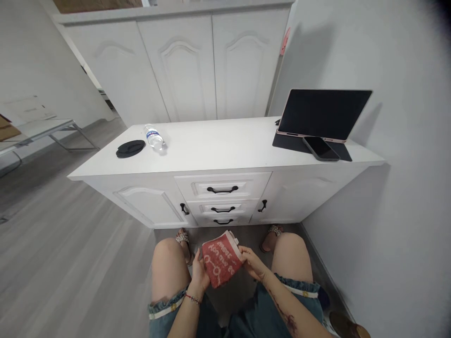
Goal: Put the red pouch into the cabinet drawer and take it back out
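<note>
A folded red towel with pale lettering and a white edge is held between my knees, above the floor. My left hand grips its left side, thumb on the front and the other fingers mostly hidden behind it. At the right edge, my right hand pinches the cloth near a small white tag. Both hands are closed on the towel, which is tilted with its printed face toward me.
Ahead stands a white cabinet with black handles. On top are a water bottle, a flat black item, a tablet on a stand and a phone. A wall rises on the right.
</note>
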{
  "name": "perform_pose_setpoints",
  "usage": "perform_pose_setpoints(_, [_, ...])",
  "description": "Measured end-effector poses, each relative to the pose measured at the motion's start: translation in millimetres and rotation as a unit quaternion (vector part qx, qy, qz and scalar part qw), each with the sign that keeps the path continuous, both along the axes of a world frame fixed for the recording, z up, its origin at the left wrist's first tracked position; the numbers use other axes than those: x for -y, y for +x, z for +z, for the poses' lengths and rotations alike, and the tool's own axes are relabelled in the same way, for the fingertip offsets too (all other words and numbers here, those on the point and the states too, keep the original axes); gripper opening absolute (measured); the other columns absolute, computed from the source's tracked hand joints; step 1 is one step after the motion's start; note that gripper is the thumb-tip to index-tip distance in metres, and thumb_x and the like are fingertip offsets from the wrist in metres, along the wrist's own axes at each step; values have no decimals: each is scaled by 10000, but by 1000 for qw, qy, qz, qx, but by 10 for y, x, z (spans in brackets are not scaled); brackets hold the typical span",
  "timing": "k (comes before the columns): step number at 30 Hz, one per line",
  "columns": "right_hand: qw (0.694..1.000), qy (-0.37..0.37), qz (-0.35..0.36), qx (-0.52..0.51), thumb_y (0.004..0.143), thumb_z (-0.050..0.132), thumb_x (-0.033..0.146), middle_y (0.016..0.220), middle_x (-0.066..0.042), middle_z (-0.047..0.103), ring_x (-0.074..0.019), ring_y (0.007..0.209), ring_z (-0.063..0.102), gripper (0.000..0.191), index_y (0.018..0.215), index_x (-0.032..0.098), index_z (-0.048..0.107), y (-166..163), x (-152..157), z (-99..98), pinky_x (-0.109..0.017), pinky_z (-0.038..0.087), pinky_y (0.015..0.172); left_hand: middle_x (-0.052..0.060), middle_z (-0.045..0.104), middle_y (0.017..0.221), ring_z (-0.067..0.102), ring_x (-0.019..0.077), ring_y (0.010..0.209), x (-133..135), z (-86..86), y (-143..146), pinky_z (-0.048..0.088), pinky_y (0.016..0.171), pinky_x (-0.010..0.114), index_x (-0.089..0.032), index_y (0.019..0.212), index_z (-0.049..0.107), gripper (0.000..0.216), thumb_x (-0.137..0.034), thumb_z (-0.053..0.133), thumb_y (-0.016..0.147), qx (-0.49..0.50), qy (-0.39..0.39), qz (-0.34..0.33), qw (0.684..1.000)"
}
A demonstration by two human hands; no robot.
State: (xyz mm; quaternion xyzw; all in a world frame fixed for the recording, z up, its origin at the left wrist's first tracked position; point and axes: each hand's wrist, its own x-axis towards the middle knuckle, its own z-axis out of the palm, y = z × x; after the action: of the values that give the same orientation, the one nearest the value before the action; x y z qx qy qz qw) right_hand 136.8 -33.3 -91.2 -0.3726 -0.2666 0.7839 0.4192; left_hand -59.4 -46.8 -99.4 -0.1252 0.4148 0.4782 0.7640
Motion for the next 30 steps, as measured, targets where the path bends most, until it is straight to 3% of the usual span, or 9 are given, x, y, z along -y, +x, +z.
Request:
perform_pose_setpoints(5, [999,-23,-23,-43,495,521,137,569,54,425,-88,556,314,101,536,188,443,42,-5,39,-218,267,547,92,746,842,695,309,915,-21,59,46,481,901,457,-163,847,636,177,-332,621,794,-18,26,7,999])
perform_pose_setpoints(10, [996,-45,-21,-70,514,535,142,601,46,469,-93,576,361,92,580,186,487,59,-11,67,-222,314,573,115,748,859,709,298,861,-42,75,64,522,843,436,-144,890,637,202,-325,634,800,-42,5,-7,999])
perform_pose_setpoints(15, [998,-54,-9,-15,498,543,124,542,69,411,-76,523,308,153,543,197,416,26,-2,-13,-214,262,510,104,742,814,715,282,807,-21,-68,16,546,782,424,-154,942,644,260,-350,667,771,-114,-22,25,993])
perform_pose_setpoints(20, [997,-55,-42,46,500,578,149,491,96,352,-55,477,258,234,524,205,353,16,-6,-63,-197,205,465,34,723,749,691,197,670,24,-128,0,539,731,333,-180,828,653,290,-286,819,616,-216,59,53,973])
perform_pose_setpoints(24, [991,-93,-61,69,540,696,244,577,79,546,-81,491,439,251,699,215,505,28,-17,-44,-196,290,468,28,719,715,656,163,597,41,-57,41,517,636,282,-160,764,663,341,-263,874,516,-250,113,27,961])
perform_pose_setpoints(26, [988,-120,-57,84,560,762,348,715,37,666,-129,607,582,389,880,222,581,32,-10,-28,-223,402,545,36,728,737,658,170,616,42,0,62,513,634,280,-157,783,677,351,-271,874,516,-249,140,3,958])
perform_pose_setpoints(28, [990,-121,-10,75,577,789,434,808,-19,714,-173,736,653,476,952,193,622,34,10,-18,-271,475,680,39,732,751,657,172,633,39,54,76,511,643,279,-158,803,689,362,-265,875,511,-258,164,-19,952])
perform_pose_setpoints(30, [991,-114,56,51,585,797,462,810,-61,728,-199,767,676,463,901,152,661,35,39,-19,-311,492,766,36,729,741,648,166,633,31,96,86,504,642,270,-155,792,697,360,-260,879,499,-278,183,-34,942])
